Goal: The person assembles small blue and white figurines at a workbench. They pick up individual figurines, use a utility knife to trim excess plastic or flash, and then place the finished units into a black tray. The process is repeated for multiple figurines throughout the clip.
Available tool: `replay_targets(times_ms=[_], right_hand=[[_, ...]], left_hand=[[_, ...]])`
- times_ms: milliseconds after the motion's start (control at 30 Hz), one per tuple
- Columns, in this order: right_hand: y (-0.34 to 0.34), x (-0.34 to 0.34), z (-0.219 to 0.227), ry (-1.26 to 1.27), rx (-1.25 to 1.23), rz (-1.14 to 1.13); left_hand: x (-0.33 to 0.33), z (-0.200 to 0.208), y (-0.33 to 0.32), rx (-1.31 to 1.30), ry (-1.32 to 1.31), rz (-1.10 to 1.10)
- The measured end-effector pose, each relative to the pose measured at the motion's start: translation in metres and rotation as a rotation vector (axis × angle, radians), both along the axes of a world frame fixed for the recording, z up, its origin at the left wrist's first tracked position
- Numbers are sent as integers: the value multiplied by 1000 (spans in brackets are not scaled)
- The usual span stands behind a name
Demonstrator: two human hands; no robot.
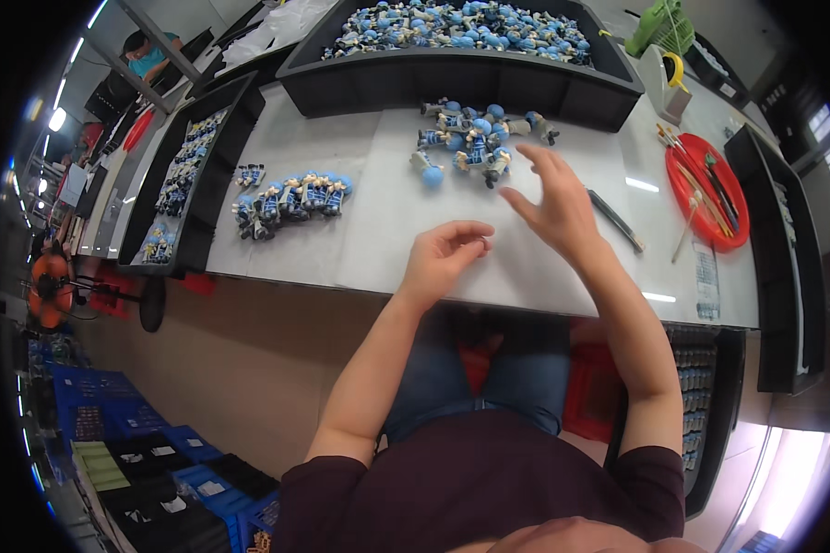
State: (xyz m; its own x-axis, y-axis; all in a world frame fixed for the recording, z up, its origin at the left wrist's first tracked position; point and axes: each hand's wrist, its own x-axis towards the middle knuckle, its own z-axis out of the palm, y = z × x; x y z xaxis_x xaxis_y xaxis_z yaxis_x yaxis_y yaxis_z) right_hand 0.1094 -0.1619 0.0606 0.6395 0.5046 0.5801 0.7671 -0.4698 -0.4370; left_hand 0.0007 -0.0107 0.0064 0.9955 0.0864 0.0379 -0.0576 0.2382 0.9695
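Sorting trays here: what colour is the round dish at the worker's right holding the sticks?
Red. The round dish shows best in the head view.

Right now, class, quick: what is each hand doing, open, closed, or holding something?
Left hand: fingers curled, thumb and fingertips pinched together; anything between them is too small to tell.
Right hand: open, fingers spread, empty, above the white sheet near the pile of toy figures.

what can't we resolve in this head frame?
- Left hand: fingertips pinched together; whether they hold something is too small to tell.
- Right hand: motion-blurred, finger pose unclear above the loose pile of figures.
- Black bin: far rim cut by the top edge; individual figures inside too small.
- Long black tray: contents tiny, bent by the fisheye.
- Red tray: its thin tools too fine to identify.
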Motion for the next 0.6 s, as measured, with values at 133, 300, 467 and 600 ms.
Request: replay_targets(times_ms=[133,300,467,600], right_hand=[[48,22,-19,-26,-93,-80],[25,28,-22,253,-76,-76],[6,-17,-11,683,421,42],[12,-54,-20,1369,1017,229]], left_hand=[[-3,-2,7,-14,-24,-13],[-4,-4,9,-73,-33,-10],[-1,-8,6,-144,-106,100],[-1,-1,8,-226,-187,127]])
